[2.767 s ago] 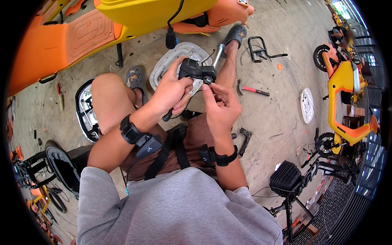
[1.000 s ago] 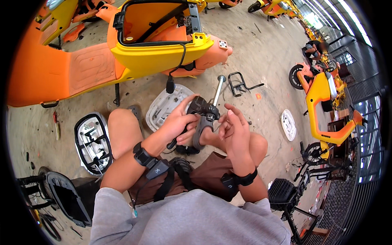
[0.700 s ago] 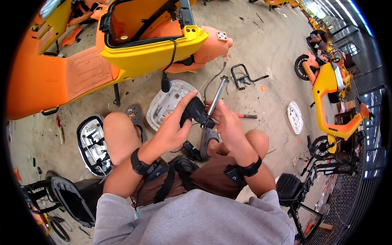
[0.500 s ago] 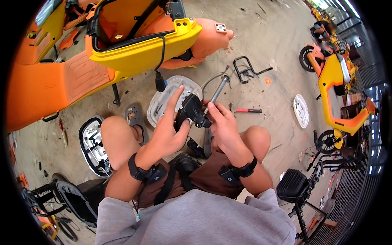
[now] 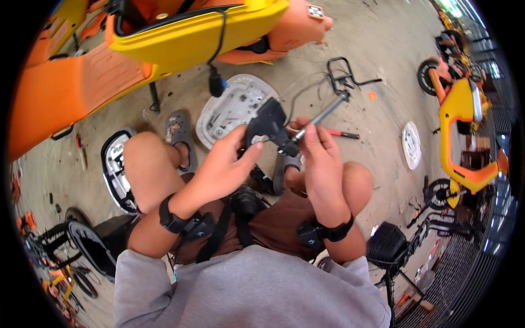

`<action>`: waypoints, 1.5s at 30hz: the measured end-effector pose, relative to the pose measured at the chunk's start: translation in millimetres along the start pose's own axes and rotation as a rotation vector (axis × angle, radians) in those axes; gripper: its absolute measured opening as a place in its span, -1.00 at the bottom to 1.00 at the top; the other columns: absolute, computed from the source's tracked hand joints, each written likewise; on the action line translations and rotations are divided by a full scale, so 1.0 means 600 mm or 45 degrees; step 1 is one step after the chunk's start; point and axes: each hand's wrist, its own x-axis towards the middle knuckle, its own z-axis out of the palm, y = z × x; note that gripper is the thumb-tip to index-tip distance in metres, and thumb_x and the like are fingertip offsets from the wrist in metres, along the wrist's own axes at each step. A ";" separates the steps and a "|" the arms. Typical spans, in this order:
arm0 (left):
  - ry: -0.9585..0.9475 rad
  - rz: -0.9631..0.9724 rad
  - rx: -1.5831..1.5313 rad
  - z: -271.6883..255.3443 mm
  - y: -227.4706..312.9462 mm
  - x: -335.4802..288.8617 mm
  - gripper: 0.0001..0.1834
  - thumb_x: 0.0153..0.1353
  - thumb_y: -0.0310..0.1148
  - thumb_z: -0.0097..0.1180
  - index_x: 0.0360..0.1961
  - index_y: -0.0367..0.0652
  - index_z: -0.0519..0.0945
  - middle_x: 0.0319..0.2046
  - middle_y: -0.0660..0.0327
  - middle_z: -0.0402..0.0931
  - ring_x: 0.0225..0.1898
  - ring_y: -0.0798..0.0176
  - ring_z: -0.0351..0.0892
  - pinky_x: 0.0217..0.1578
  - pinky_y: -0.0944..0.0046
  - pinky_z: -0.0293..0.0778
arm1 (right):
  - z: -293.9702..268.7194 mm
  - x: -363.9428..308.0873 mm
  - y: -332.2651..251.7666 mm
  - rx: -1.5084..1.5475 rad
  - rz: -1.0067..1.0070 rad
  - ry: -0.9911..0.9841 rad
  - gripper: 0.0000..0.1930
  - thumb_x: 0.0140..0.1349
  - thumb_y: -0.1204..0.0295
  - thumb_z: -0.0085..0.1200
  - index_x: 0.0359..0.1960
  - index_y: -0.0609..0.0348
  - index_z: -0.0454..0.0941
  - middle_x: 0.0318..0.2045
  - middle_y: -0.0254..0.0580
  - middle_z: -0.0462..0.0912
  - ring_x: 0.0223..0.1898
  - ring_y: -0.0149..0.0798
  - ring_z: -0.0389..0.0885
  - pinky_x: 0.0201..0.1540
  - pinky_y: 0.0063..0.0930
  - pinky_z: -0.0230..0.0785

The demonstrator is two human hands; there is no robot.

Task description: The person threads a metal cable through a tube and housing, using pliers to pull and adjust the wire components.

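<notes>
My left hand [image 5: 228, 164] grips a black plastic part [image 5: 269, 121], angular and with a narrower arm at its lower right. My right hand [image 5: 321, 156] has its fingers closed round the near end of a straight silver metal rod [image 5: 327, 113]. That rod slants up to the right and ends in a dark, wider head. Its near end meets or lies against the black part; my fingers hide the exact contact. Behind the black part, a white plastic tray-like shell [image 5: 210, 117] lies on the floor with small hardware in it.
A yellow and orange scooter body [image 5: 180, 52] fills the upper left, a black cable plug [image 5: 216, 85] hanging from it. On the floor lie a red-handled hammer [image 5: 343, 134], a black bent-tube frame [image 5: 343, 76], a white oval cover [image 5: 411, 146] and another white shell [image 5: 114, 164].
Both hands have shifted slightly right in the picture with the black part and rod. The rod leans further right. My left index finger, raised before, is now lowered behind the part.
</notes>
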 end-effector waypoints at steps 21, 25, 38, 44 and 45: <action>-0.281 -0.613 -0.680 -0.017 0.045 -0.009 -0.68 0.40 -0.05 0.00 -0.32 -0.01 0.26 -0.70 0.50 0.05 -0.77 0.59 -0.07 -0.78 0.49 -0.18 | 0.061 -0.005 -0.013 0.267 0.112 -0.068 -0.60 0.42 0.28 -0.04 0.13 0.33 0.49 -0.04 -0.30 0.59 0.00 -0.50 0.48 0.12 -0.61 0.23; -0.272 -0.614 -0.680 -0.014 0.043 -0.006 -0.65 0.41 0.01 -0.03 -0.29 -0.03 0.30 -0.71 0.50 0.04 -0.77 0.58 -0.07 -0.78 0.48 -0.17 | 0.046 0.021 0.013 0.160 0.090 -0.089 -0.59 0.43 0.24 -0.09 0.11 0.32 0.51 -0.05 -0.23 0.61 -0.01 -0.40 0.54 0.10 -0.46 0.33; -0.287 -0.665 -0.712 -0.025 0.026 -0.006 -0.76 0.44 -0.11 -0.05 -0.25 -0.01 0.31 -0.67 0.48 0.08 -0.75 0.60 -0.06 -0.77 0.48 -0.17 | 0.047 0.027 0.024 0.157 0.141 -0.032 -0.59 0.44 0.29 -0.16 0.10 0.41 0.47 -0.05 -0.09 0.60 -0.05 -0.31 0.56 0.01 -0.39 0.38; -0.175 -0.372 -0.547 -0.025 0.000 -0.012 -0.82 0.40 -0.30 0.02 -0.11 -0.11 0.34 -0.61 0.44 0.21 -0.66 0.56 0.12 -0.69 0.46 0.06 | 0.050 0.019 0.025 0.072 0.134 -0.054 -0.56 0.45 0.28 -0.19 0.19 0.40 0.38 0.07 -0.07 0.53 0.04 -0.29 0.53 0.08 -0.36 0.33; -0.096 -0.204 -0.422 -0.015 -0.009 -0.005 -0.80 0.40 -0.30 0.02 -0.07 -0.13 0.34 -0.59 0.42 0.25 -0.62 0.55 0.17 -0.64 0.45 0.13 | 0.044 0.020 0.024 0.065 0.159 -0.051 -0.55 0.45 0.28 -0.19 0.20 0.39 0.37 0.07 -0.07 0.53 0.04 -0.29 0.52 0.10 -0.35 0.31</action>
